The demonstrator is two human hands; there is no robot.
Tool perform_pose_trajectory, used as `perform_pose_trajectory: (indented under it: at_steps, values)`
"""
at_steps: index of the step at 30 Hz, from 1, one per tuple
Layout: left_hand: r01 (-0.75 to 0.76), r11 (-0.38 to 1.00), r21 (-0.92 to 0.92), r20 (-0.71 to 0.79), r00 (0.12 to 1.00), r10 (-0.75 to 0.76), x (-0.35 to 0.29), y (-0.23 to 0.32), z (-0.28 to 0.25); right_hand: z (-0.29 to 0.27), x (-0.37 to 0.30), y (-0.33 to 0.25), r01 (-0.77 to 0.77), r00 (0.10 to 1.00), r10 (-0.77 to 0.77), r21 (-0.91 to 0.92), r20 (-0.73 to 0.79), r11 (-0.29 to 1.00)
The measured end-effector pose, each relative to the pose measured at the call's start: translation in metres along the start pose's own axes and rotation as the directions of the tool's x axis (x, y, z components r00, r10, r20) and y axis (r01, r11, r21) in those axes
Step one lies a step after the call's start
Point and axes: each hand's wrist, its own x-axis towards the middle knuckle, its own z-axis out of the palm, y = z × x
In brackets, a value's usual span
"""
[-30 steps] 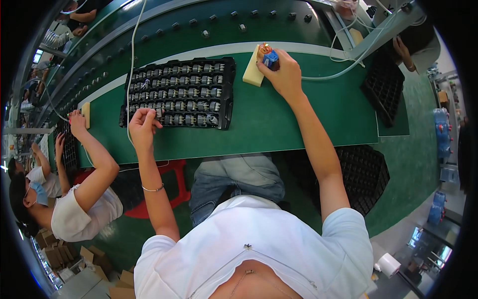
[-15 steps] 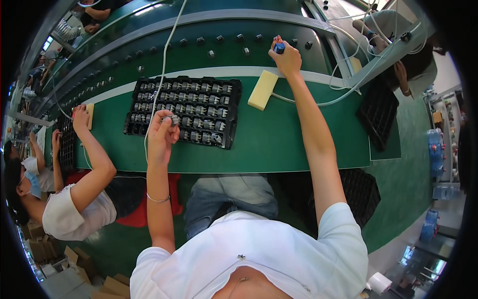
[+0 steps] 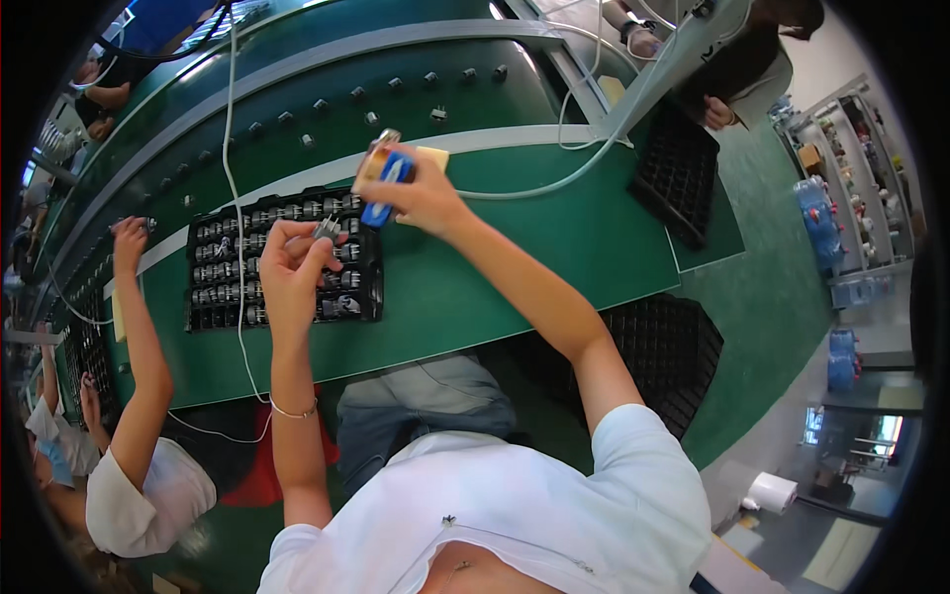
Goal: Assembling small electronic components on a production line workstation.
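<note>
Over the black compartment tray, filled with rows of small metallic parts with pins, my left hand pinches one small grey part with metal pins. My right hand is closed around a small blue object with a clear, orange-tinted end, its kind unclear. The blue object is just above and right of the pinned part, apart from it. Behind my right hand, a pale yellow block lies on the green table, partly hidden by the hand.
Beyond the table runs a green conveyor with several small parts spaced along it. A white cable hangs across the tray. A co-worker's arm reaches forward at the left. Another black tray stands at the right end.
My right hand has come back from over the conveyor toward my left hand with the blue object. My left hand still pinches the part. The whole view has shifted and turned.
</note>
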Motion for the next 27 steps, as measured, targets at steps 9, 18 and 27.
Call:
perform_pose_trajectory:
  at_steps: [9,18,27]
  values:
    - [-0.006,0.999,-0.046,0.040,0.999,0.008,-0.002,0.022,0.036,-0.004,-0.018,-0.002,-0.087,0.994,0.082,0.087,0.067,0.992]
    - [0.018,0.997,-0.070,0.026,1.000,-0.016,-0.004,0.009,0.032,-0.001,-0.026,-0.002,-0.190,0.980,0.183,0.094,0.078,0.977]
    - [-0.062,0.980,-0.190,0.018,0.998,0.067,0.000,-0.005,0.039,-0.008,-0.027,0.011,-0.306,0.948,0.275,0.235,0.159,0.923]
